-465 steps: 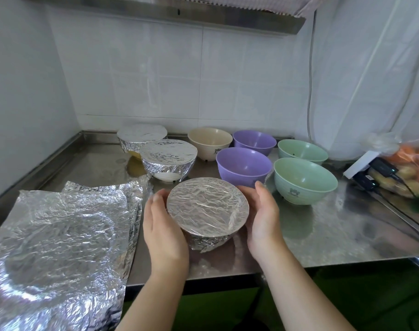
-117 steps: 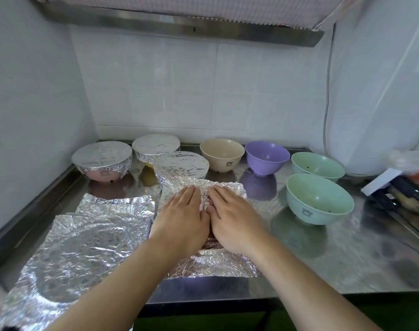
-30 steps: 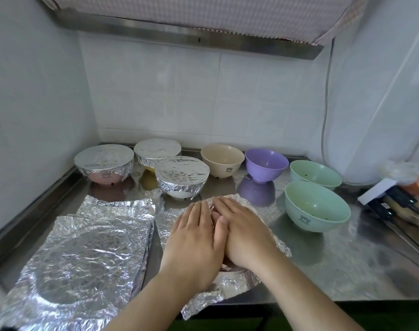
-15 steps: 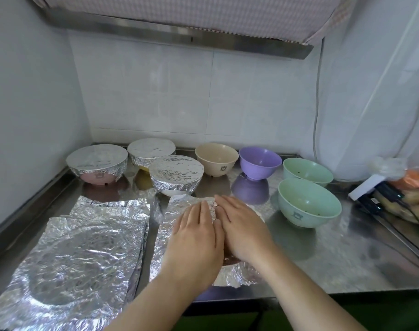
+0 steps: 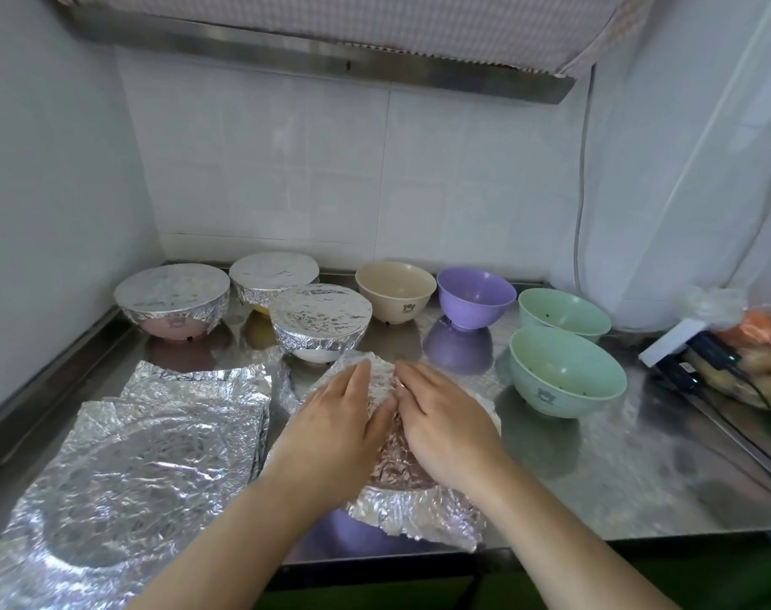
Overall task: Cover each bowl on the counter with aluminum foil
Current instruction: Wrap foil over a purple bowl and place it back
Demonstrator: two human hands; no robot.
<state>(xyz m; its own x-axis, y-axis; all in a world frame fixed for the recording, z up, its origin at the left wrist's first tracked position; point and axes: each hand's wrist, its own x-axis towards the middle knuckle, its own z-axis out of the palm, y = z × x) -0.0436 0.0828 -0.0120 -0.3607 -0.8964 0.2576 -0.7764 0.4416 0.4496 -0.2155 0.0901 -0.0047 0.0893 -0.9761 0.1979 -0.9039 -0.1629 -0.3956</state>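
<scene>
You have no readable text, numbers or brand names here. The only marks are small dark bear-face emblems, wordless, on the near mint-green bowl [image 5: 567, 372], the beige bowl [image 5: 396, 291] and the foil-covered pink bowl [image 5: 172, 298].

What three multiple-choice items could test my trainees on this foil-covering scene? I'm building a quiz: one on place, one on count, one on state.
1. Where does the stack of spare foil sheets lie?
A. left of the hands
B. behind the green bowls
C. inside a bowl

2. How many bowls stand open, with no foil?
A. two
B. four
C. six

3. What is the left hand doing?
A. hanging idle
B. pressing flat on foil
C. lifting a bowl

Answers: 1 A, the stack lies at the near left; 2 B, beige, purple and two green; 3 B, straight fingers lie on the foil.
</scene>
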